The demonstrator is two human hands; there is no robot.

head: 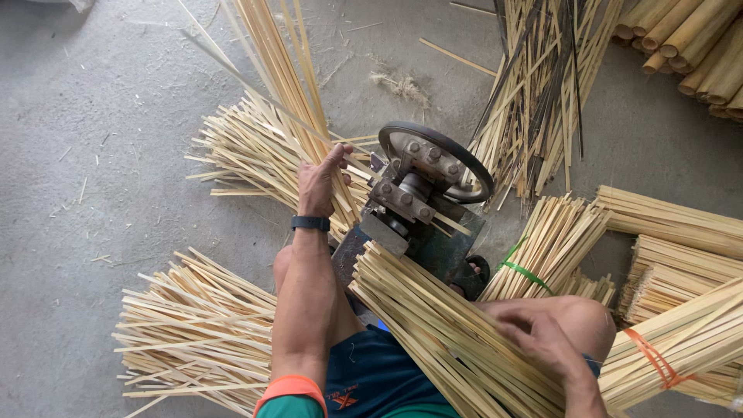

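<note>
The left hand (319, 184) reaches forward with fingers spread loosely, fingertips touching thin bamboo strips (340, 159) that lie just beside the small metal machine (414, 203); a dark band sits on that wrist. The machine stands on the concrete floor (116, 139) between the person's knees, its dark round wheel (437, 159) tilted toward the camera — bolts show on the hub. The right hand (542, 340) rests low at the right, fingers curled over a thick bundle of bamboo strips (441, 325) that lies across the lap and points its cut ends at the machine; whether the hand grips tightly, I cannot tell. A loose heap of strips (193, 333) lies on the floor to the left; another fan of strips (248, 155) spreads beyond the left hand. To the right lie tied bundles — one with a green band (525, 271), one with an orange band (654, 360); round bamboo poles (696, 39) sit in the far right corner.
</note>
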